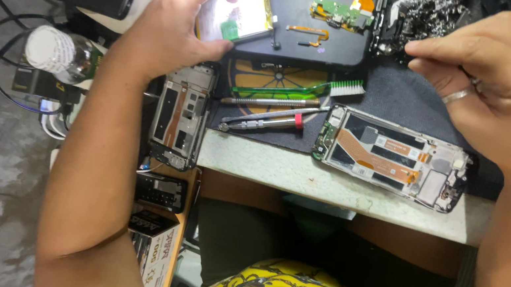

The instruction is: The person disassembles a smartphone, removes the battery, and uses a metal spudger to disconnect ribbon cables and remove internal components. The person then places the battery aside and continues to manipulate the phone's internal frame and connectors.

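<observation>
My left hand grips a flat silver phone battery with a green strip, held above the dark mat at the back. My right hand hovers at the right with thumb and forefinger pinched together near a heap of small dark parts; whether anything tiny sits between the fingertips is too small to tell. Below the right hand an opened phone frame with orange flex cable lies on the table near its front edge.
A green-handled brush, tweezers and a screwdriver lie on the dark mat. A green circuit board sits at the back. Another opened phone, a plastic bottle, cables and small boxes crowd the left.
</observation>
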